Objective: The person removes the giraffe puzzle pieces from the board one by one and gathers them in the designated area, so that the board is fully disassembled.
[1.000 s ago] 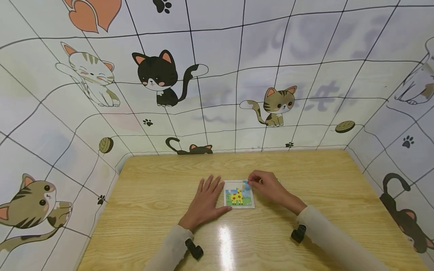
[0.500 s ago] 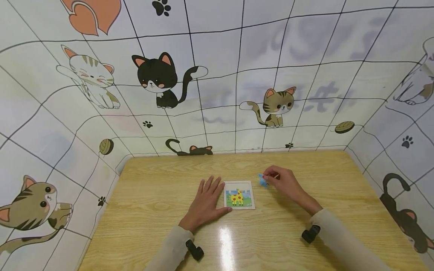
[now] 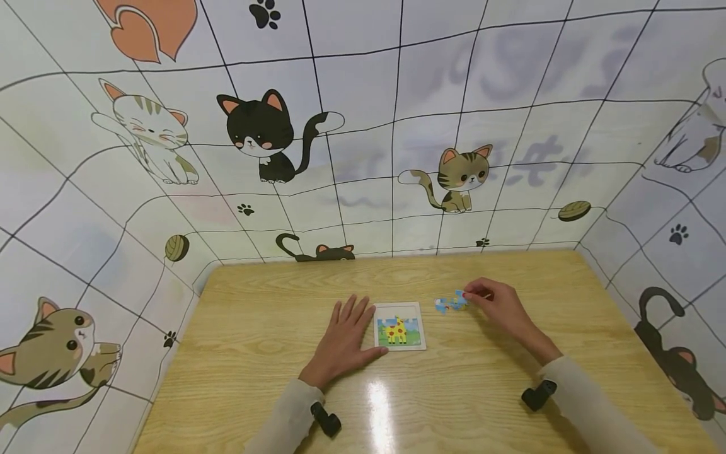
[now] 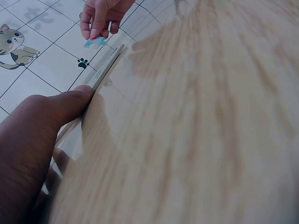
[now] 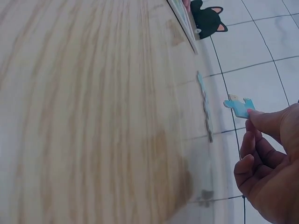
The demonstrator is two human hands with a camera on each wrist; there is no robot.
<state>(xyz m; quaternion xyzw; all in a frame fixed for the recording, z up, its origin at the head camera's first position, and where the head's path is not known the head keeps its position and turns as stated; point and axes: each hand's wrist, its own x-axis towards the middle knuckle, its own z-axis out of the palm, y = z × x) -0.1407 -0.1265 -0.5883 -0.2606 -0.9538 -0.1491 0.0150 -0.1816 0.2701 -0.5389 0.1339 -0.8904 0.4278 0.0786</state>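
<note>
My left hand (image 3: 345,342) lies with spread fingers along the left side of a small white-framed jigsaw puzzle (image 3: 422,334). Its thumb (image 4: 77,100) touches the near edge. Inside the frame, a yellow giraffe with red spots stands on green and blue; the top strip is bare and pale. To the right of it, my right hand (image 3: 501,308) pinches a light blue puzzle piece (image 5: 240,108) between thumb and fingers, held above the table. Loose blue puzzle pieces (image 3: 441,306) lie on the table just left of that hand, partly overlapped by the held one in the head view.
The wooden table (image 3: 255,302) ends at a back wall (image 3: 374,189) covered with cat drawings, with more printed wall on both sides. Each forearm wears a small black wrist camera (image 3: 326,419).
The right hand has moved right from the puzzle's upper right corner, taking a blue puzzle piece with it. The loose pieces beside it now show. The left hand stays put.
</note>
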